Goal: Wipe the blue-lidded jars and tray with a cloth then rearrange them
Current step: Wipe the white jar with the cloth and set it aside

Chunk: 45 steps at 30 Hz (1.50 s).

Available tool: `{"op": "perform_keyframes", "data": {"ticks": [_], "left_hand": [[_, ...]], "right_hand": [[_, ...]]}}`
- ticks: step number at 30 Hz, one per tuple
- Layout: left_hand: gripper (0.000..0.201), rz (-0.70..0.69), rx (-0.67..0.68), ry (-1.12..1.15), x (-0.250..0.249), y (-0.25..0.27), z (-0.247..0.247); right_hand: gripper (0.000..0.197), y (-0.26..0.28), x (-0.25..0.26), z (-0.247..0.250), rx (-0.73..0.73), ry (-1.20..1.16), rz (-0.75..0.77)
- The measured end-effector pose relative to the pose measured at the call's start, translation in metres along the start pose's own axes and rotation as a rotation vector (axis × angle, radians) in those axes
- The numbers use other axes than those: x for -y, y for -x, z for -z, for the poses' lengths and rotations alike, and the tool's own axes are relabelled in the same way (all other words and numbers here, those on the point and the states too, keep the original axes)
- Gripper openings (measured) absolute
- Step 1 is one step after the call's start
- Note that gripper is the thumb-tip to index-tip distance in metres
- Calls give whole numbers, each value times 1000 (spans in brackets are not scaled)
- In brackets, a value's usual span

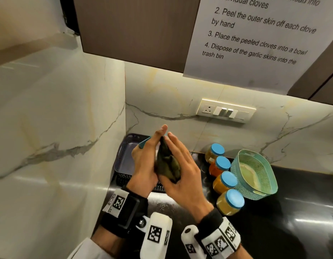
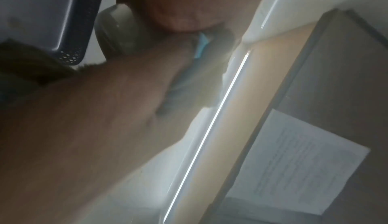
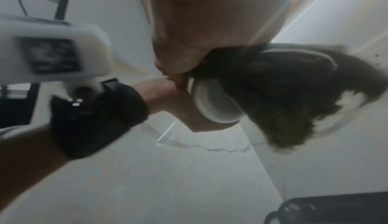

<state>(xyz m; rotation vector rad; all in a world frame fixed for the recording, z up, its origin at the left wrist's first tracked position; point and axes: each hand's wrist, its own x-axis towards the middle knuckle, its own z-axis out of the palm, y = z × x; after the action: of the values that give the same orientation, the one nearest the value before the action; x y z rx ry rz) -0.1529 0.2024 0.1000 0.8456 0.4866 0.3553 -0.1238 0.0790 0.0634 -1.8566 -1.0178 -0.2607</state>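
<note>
Jar (image 1: 143, 143) mostly hidden: left hand (image 1: 143, 165) grips it, right hand (image 1: 182, 176) presses cloth (image 1: 167, 165).

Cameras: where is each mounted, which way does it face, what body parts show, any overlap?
Head: high, looking down at counter corner; both hands, left hand holding jar, right hand pressing cloth on it.
Left wrist: under the left hand, facing up past dark tray to cabinet.
Right wrist: faces wall; right hand, left forearm.
Shared: jar, cloth.
</note>
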Motion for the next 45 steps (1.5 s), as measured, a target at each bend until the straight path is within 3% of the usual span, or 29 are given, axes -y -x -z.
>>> {"op": "perform_keyframes", "data": {"ticks": [2, 4, 7, 9, 11, 12, 17, 19, 20, 22, 23, 25, 28, 31, 33, 35, 37, 39, 42, 44, 45], "left_hand": [[74, 27, 24, -98, 5, 1, 2], [73, 29, 78, -166, 6, 2, 8], [61, 63, 219, -161, -2, -2, 10], [82, 90, 268, -185, -2, -7, 1], [111, 73, 236, -161, 2, -10, -7], [115, 57, 229, -141, 4, -12, -9], [70, -40, 297, -9, 7, -7, -1], [68, -37, 255, -21, 7, -5, -3], [69, -41, 222, -53, 7, -3, -5], [65, -68, 187, -111, 8, 4, -10], [61, -74, 185, -121, 8, 7, -12], [59, -86, 167, -99, 6, 9, -14], [60, -87, 181, -71, 0, 1, -9], [77, -29, 175, 0, 1, -5, -5], [67, -38, 152, -7, 5, -3, -4], [61, -47, 135, -64, 8, 5, -6], [62, -55, 119, -50, 12, 9, -8], [69, -63, 115, -43, 6, 5, -8], [86, -33, 169, 9, -2, -2, -6], [79, -21, 154, 29, -2, -4, -2], [70, -17, 146, 35, 0, -3, -2]], "right_hand": [[84, -10, -2, 14, 4, -237, -187], [69, -20, -4, 35, 34, -438, -386], [58, -21, -9, 55, 90, -771, -525], [53, -21, -7, 54, 120, -880, -567], [47, -17, -1, 46, 112, -831, -523], [46, -16, 6, 42, 83, -749, -480], [83, -3, 23, 22, -152, -232, -47], [81, -5, 16, 24, -111, -232, -36], [70, -11, 15, 29, -66, -319, -124], [30, -25, 19, 38, -30, -601, -438], [23, -29, 18, 40, -23, -716, -577], [39, -32, 22, 38, -64, -714, -668], [64, -13, 31, 20, -144, -563, -436], [55, 9, 27, 7, -121, -289, -141], [50, -1, 24, 13, -89, -362, -208], [41, -24, 23, 25, -91, -601, -506], [39, -38, 21, 36, -43, -629, -632], [39, -30, 30, 29, -76, -526, -548], [51, 5, 32, 7, -90, -282, -205], [56, 13, 25, 2, -46, -135, -61], [53, 7, 24, 4, -29, -189, -92]]}}
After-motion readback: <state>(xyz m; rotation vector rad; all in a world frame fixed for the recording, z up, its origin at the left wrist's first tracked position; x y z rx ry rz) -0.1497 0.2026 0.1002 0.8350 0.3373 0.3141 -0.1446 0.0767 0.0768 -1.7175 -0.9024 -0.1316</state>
